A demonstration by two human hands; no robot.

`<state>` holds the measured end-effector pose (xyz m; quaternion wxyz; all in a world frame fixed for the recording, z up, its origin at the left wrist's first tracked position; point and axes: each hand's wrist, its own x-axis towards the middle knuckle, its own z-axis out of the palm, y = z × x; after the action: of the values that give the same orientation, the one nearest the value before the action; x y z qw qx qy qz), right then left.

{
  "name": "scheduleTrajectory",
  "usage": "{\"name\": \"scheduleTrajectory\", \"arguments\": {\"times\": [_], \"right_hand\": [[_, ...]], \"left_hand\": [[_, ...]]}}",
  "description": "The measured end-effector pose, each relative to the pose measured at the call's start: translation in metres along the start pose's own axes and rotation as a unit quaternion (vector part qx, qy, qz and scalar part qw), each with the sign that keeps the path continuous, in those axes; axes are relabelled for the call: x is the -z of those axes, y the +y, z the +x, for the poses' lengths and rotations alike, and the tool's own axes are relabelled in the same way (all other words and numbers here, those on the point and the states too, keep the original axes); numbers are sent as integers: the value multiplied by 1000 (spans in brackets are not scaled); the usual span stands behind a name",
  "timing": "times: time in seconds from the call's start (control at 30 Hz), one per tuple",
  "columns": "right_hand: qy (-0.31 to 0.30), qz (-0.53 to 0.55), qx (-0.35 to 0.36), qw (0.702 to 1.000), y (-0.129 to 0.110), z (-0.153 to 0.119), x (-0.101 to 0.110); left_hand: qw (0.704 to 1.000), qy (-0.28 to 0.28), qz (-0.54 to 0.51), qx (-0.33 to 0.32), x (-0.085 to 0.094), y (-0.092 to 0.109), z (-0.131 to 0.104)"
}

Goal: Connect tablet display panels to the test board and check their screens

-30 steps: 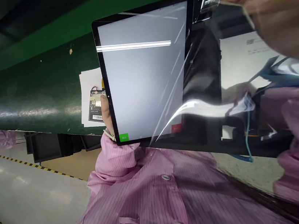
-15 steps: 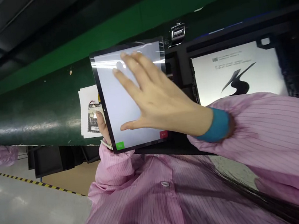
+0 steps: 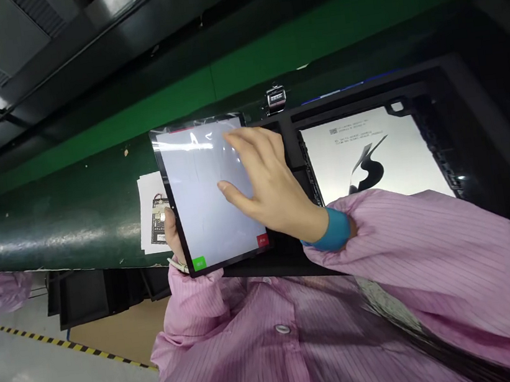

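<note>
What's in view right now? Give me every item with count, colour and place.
tablet: 1, black frame, pale grey lit screen with a green and a red button at its bottom corners, held up at centre
black tray: 1, right of the tablet, holding a white printed sheet
paper with circuit-board picture: 1, white, on the belt left of the tablet
conveyor belt: 1, dark green, across the middle
metal clip: 1, silver, above the tray
floor tape: yellow-black stripe, lower left
left hand: grips the tablet's left edge
right hand: open, fingers on the screen, blue cuff, pink striped sleeve
</note>
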<state>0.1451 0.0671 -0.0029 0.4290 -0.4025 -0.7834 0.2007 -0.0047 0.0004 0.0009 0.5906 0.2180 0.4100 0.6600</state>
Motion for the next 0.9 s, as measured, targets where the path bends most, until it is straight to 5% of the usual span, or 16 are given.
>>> {"name": "scheduleTrajectory", "arguments": {"times": [0.23, 0.4, 0.57, 0.7, 0.8, 0.9], "right_hand": [[-37, 29, -23, 999, 14, 8, 0], [-97, 139, -66, 983, 14, 43, 5], [-138, 294, -132, 936, 16, 78, -12], [-102, 305, -134, 937, 18, 82, -15], [-87, 287, -142, 943, 24, 77, -13], [-78, 271, -125, 951, 28, 73, -13]], "left_hand": [[999, 30, 43, 12, -6, 24, -9], [987, 87, 119, 70, -12, 48, -11], [986, -10, 167, 29, -32, 38, -4], [976, -85, 201, 21, -45, 24, -6], [952, -119, 277, -47, -30, 21, -13], [872, 2, 430, -234, 13, 19, -20]]}}
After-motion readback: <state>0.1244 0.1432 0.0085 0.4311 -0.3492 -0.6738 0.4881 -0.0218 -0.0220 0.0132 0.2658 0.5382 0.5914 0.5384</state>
